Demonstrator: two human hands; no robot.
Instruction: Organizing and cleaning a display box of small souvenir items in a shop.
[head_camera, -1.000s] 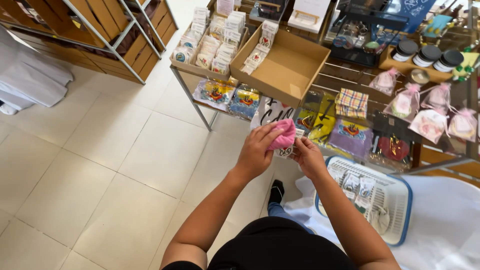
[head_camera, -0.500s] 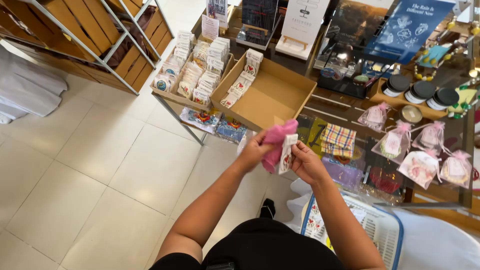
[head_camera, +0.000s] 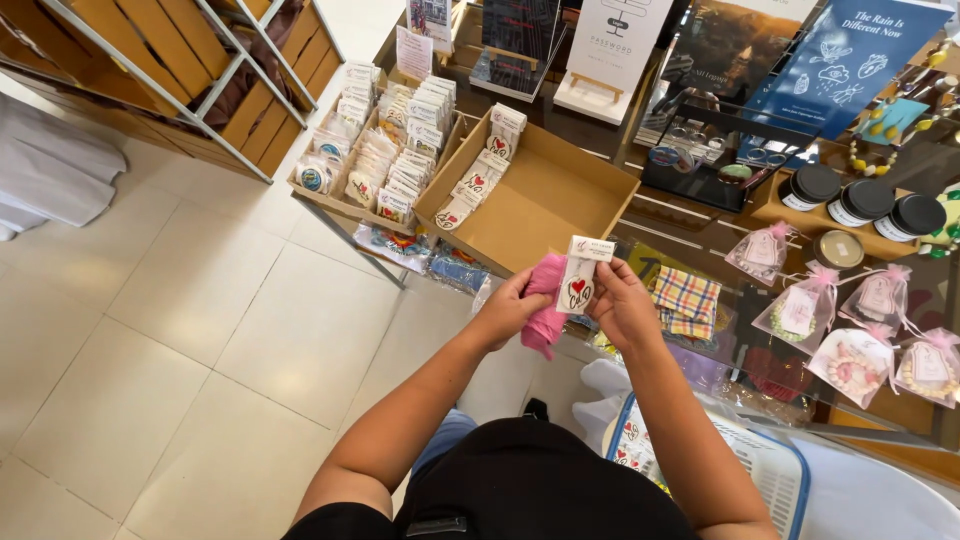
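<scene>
My left hand (head_camera: 507, 306) grips a pink cloth (head_camera: 546, 303) that hangs down between both hands. My right hand (head_camera: 622, 303) holds a small white packet with a red heart design (head_camera: 578, 278) upright against the cloth. Both hands are just in front of a glass counter, close to an open cardboard box (head_camera: 540, 205) holding a row of similar heart packets (head_camera: 478, 180) along its left side.
A second cardboard box (head_camera: 375, 150) with several carded items sits to the left. Pink gift bags (head_camera: 860, 320), dark-lidded jars (head_camera: 865, 200) and a checked cloth (head_camera: 686, 300) lie on the counter to the right. A white-and-blue basket (head_camera: 770, 470) stands below. Wooden shelving (head_camera: 170, 70) stands at the far left.
The hands rose from low by the counter front to beside the open box. The white heart packet now stands upright in my right hand, in front of the pink cloth.
</scene>
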